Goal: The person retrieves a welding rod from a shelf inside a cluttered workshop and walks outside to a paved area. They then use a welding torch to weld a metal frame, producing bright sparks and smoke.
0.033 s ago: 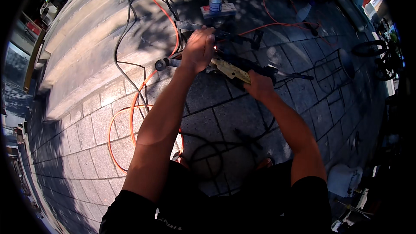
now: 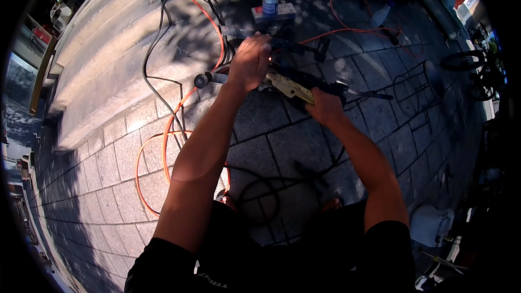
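Note:
My right hand [image 2: 327, 107] is closed around the rear end of a long yellow hand tool [image 2: 290, 87], whose exact kind I cannot make out. Over the tool's front end lies my left hand [image 2: 251, 64], back up, fingers bent and pressed together; what they grip is hidden. A tiny orange glow shows beside that hand. Just beyond it stretches a dark metal bar [image 2: 293, 46], part of a dark frame on the ground. A metal tube with a round black end [image 2: 202, 80] sticks out left of my left wrist.
Pale stone steps [image 2: 103, 43] rise at the left. Black cables [image 2: 147, 57] and an orange hose [image 2: 138, 168] loop over the paving. Farther off, a bottle [image 2: 269, 4] stands on a box [image 2: 285, 12]. To the right lie a round-topped metal stool [image 2: 432, 78] and a white sack [image 2: 431, 225].
The orange glow beside my left hand has become smaller and dimmer. Both hands have stayed nearly in place.

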{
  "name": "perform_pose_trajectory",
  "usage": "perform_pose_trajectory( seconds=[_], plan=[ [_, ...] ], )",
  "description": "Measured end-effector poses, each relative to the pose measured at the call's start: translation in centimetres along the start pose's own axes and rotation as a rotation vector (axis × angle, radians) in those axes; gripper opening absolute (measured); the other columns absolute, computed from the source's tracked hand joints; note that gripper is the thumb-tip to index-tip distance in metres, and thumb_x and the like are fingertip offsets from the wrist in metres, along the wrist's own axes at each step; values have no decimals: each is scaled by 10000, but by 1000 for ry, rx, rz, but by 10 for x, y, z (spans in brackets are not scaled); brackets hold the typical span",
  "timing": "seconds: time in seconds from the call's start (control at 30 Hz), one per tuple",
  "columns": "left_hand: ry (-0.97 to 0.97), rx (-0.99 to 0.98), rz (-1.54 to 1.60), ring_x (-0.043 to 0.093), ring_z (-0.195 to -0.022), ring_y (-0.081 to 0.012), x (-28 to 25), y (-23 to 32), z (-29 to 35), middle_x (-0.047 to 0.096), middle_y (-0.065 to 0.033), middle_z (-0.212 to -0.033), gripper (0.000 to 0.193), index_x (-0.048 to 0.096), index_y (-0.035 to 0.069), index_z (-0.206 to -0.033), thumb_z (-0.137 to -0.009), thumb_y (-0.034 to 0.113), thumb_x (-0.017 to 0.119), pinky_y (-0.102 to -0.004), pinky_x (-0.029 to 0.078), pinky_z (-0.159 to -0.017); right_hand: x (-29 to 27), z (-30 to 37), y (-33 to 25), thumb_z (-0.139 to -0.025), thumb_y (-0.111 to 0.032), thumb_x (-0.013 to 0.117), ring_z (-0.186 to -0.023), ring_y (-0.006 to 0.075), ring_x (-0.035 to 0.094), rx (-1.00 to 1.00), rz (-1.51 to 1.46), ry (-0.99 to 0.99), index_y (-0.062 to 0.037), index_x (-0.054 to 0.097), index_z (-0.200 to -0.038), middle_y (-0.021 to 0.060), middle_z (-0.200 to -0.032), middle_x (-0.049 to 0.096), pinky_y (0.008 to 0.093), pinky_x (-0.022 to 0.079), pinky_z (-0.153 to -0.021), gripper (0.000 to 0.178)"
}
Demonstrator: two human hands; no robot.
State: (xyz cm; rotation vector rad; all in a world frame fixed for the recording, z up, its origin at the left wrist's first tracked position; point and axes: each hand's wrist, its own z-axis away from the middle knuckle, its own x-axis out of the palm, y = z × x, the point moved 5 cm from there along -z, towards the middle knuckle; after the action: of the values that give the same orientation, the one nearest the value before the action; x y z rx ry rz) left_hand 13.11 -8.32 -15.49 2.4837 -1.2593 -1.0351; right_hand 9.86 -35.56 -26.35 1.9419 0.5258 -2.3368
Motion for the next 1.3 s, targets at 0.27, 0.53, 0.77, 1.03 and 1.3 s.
perform_pose_trajectory(
  seconds=[0.27, 0.53, 0.77, 1.03, 1.3],
  plan=[
    [-125, -69, 41, 548, -1421, -428, 11, 13, 2, 685, -254, -1349, 385, 658, -27, -1347, -1118, 223, 476, -505, 395, -1219, -1, -2, 0, -930, -418, 780, -1056, 396, 734, 38, -3, -29, -82, 562, -1306, 180, -1137, 756, 541, 569, -911, 549],
    [-295, -66, -25, 515, -1463, -387, 41, 22, 12, 666, -198, -1427, 413, 655, 2, -1375, -1119, 259, 457, -521, 340, -1271, 0, -3, -4, -921, -425, 786, -1075, 388, 736, 56, -11, -46, -85, 573, -1329, 182, -1158, 756, 524, 570, -923, 572],
    [-323, -66, -70, 505, -1477, -349, 49, 20, 16, 655, -175, -1450, 420, 661, 27, -1376, -1118, 295, 466, -485, 321, -1289, -2, -3, -4, -913, -429, 789, -1079, 390, 732, 55, -12, -28, -105, 587, -1277, 185, -1144, 758, 531, 565, -918, 527],
    [-296, -56, -64, 517, -1467, -334, 49, 24, 15, 665, -152, -1442, 411, 680, 32, -1353, -1113, 305, 488, -471, 339, -1280, 2, -3, 1, -911, -431, 791, -1018, 402, 745, 46, -9, -23, -104, 576, -1285, 180, -1126, 764, 543, 576, -885, 541],
    [-324, -56, -58, 509, -1474, -347, 51, 25, 14, 659, -178, -1442, 417, 661, 15, -1374, -1121, 288, 476, -474, 342, -1276, -1, -3, -1, -920, -397, 769, -1036, 427, 737, 56, -22, -14, -84, 583, -1251, 194, -1099, 755, 559, 568, -897, 492]
  ],
)
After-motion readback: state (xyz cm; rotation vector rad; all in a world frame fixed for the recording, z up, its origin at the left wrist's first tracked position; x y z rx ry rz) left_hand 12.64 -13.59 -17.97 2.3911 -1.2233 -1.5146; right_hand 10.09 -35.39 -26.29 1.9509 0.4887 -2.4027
